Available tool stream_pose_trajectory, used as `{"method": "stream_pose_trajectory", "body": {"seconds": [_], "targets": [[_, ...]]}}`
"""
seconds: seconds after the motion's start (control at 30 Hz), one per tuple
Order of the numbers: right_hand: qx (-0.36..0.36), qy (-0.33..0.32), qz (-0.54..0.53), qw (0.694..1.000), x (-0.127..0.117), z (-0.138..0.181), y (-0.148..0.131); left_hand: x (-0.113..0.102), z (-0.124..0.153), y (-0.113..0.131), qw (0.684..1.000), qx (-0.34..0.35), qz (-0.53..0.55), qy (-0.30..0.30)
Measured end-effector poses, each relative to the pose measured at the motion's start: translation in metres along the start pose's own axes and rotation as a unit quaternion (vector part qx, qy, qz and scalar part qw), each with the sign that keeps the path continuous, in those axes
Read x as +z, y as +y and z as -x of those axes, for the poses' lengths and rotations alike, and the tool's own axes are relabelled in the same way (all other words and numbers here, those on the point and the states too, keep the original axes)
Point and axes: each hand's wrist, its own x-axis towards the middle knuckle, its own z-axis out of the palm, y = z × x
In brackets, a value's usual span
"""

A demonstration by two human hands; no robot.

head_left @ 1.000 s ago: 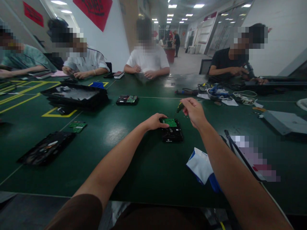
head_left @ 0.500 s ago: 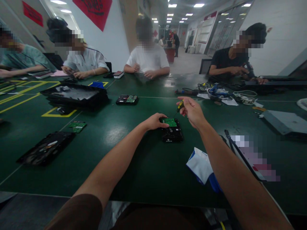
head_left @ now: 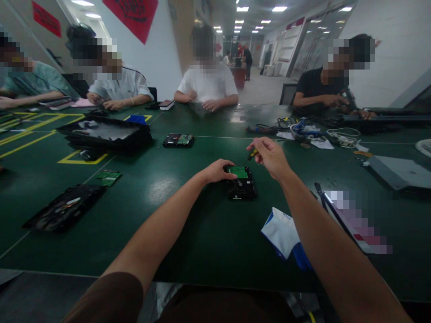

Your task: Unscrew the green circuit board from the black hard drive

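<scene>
Hard drive lies flat, gripped by the left hand; raised right hand pinches a screwdriver.

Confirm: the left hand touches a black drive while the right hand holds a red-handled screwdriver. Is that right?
No: in the head view, the screwdriver has a yellow and dark handle, not red. The left hand touches the black drive, and the right hand holds the screwdriver.

No wording is readable. Dark characters on the large red sign on the far left wall are blurred, as are those on the smaller red sign. Blue print on the near white cloth is too small.
</scene>
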Motion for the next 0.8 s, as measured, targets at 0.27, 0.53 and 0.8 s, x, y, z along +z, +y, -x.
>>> {"method": "stream_pose_trajectory", "body": {"seconds": [0.27,0.53,0.8], "targets": [[0.013,-0.046,-0.006,0.999,-0.005,0.0,-0.001,0.0,0.001,-0.001,1.0,0.001,0.004,-0.003],[-0.034,-0.051,0.076,0.995,-0.004,0.002,-0.005,-0.002,0.003,0.003,1.0,-0.003,0.003,-0.004],[-0.069,-0.051,0.188,0.978,-0.004,0.0,-0.015,-0.001,0.0,0.002,1.0,-0.005,-0.005,-0.004]]}}
